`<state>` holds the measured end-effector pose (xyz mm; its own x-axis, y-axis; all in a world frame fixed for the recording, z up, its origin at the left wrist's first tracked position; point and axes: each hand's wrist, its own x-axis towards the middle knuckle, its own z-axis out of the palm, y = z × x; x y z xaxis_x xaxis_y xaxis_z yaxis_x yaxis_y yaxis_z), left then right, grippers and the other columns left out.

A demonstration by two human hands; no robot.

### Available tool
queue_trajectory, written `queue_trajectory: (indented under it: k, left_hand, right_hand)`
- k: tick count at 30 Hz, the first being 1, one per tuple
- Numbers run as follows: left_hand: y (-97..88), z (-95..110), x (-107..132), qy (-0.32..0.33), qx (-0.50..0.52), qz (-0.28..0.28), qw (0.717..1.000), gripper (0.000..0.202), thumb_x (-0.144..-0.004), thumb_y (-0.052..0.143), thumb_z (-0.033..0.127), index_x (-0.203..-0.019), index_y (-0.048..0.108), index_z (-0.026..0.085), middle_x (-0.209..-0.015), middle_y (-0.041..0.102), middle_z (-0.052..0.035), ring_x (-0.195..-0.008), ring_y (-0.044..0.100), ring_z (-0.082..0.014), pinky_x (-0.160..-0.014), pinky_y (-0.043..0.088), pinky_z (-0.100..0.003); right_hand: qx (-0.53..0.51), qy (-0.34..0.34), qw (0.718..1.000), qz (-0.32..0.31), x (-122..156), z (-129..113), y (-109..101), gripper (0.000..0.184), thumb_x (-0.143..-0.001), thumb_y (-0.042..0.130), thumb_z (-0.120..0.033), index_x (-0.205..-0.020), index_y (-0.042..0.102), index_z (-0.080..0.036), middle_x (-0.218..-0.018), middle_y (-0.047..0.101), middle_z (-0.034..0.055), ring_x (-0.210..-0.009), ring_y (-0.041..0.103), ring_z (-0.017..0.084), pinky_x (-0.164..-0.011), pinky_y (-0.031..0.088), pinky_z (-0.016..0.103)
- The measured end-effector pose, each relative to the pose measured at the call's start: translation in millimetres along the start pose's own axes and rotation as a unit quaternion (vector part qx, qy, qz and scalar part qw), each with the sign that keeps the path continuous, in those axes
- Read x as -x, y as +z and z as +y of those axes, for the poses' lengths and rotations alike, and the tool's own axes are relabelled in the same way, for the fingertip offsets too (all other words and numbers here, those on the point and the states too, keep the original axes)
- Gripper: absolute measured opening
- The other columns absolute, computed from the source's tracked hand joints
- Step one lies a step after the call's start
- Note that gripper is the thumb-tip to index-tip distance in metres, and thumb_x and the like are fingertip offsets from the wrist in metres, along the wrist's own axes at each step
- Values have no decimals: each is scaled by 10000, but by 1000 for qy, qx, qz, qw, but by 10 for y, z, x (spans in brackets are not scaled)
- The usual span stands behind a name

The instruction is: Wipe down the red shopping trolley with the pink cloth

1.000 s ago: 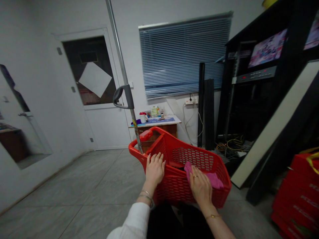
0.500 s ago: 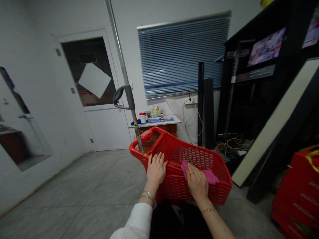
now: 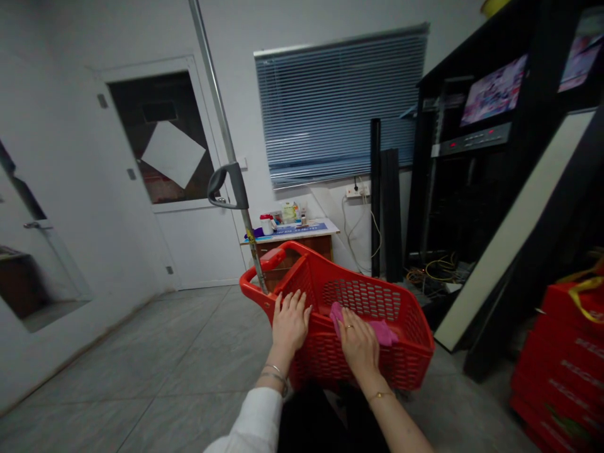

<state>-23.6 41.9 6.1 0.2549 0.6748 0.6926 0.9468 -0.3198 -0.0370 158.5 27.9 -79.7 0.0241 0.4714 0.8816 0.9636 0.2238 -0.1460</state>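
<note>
A red plastic shopping basket [image 3: 406,358] with a perforated wall stands tilted in front of me, its metal pull handle [image 3: 225,187] rising up to the left. My left hand [image 3: 289,321] lies flat on the basket's near rim, fingers stretched out. My right hand [image 3: 357,343] presses a pink cloth [image 3: 384,331] against the same rim, further right. The cloth hangs partly into the basket.
A stack of red baskets [image 3: 564,358] stands at the right edge. A black shelf unit [image 3: 472,182] with screens and a leaning white board [image 3: 509,233] fill the right side. A small wooden table [image 3: 292,236] stands under the blinds [image 3: 337,107]. A white door [image 3: 174,189] is at the left.
My right hand has slid the pink cloth to the left along the rim. My left hand has stayed on the rim. The view has shifted slightly.
</note>
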Motion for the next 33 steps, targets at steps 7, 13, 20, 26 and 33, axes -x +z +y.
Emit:
queue_trajectory:
  k: [7,13,20,26,33]
  left_hand:
    - [28,88,-3,-16,16,3,1000,416,-1003,347,340,-1324,591,237,-1377,607,-49,-1281,511,-257,-1182,233,-506]
    - [20,57,9,-9,11,6,1000,415,-1003,350,344,-1322,593,236,-1375,608,-51,-1275,516,-260,-1170,256,-510]
    - [10,56,1,-13,9,-4,1000,410,-1002,373,355,-1326,591,232,-1380,605,-38,-1266,523,-248,-1186,243,-495]
    - [47,104,-7,-15,9,11,1000,398,-998,376,336,-1317,599,248,-1375,610,-27,-1272,521,-246,-1179,258,-504]
    - [39,-1,18,-2,-6,8,1000,395,-998,385,348,-1311,603,245,-1382,604,-30,-1260,528,-246,-1176,262,-487]
  right_hand:
    - [47,47,997,41,57,219,-80,417,-1012,371,-316,-1203,664,-91,-1148,714,153,-1040,656,233,-933,418,353]
    - [-9,32,999,2,-157,-346,130,427,-1021,325,-284,-1238,651,-112,-1183,700,148,-1065,652,216,-913,422,335]
    - [29,17,999,36,123,358,-138,377,-1005,403,-279,-1214,656,-93,-1182,703,138,-1070,646,220,-955,412,334]
    - [23,48,998,42,-64,-117,110,414,-1021,351,-290,-1165,680,-84,-1144,714,158,-1040,659,227,-918,417,341]
    - [-10,11,1000,12,-86,-241,110,396,-1016,343,-242,-1219,659,-117,-1196,698,127,-1080,649,205,-933,408,318]
